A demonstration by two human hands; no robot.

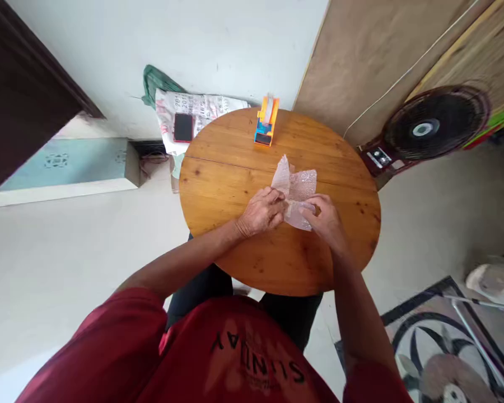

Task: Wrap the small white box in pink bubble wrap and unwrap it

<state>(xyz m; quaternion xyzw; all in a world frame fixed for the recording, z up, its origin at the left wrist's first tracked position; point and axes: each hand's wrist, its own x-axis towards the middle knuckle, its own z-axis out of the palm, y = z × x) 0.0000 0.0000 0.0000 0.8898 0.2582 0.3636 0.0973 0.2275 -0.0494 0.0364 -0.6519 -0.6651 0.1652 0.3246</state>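
A sheet of pinkish, see-through bubble wrap [303,183] lies partly folded on the round wooden table [222,168], its upper corners sticking up. My left hand [265,210] is closed at the sheet's left side, the fingers curled on the gathered wrap. At the right, my right hand [324,217] pinches the near right flap between thumb and fingers. Whatever may lie inside the folds is mostly hidden. Beyond the wrap, near the far edge, stands an orange and blue tape dispenser [264,126] with a roll of tape in it.
A phone [183,127] rests on a printed white sack [210,106] left of the table, beside a green bag [157,81]. A dark fan [424,129] stands off to the right. A pale wall is behind, and a metal frame [483,341] shows at lower right.
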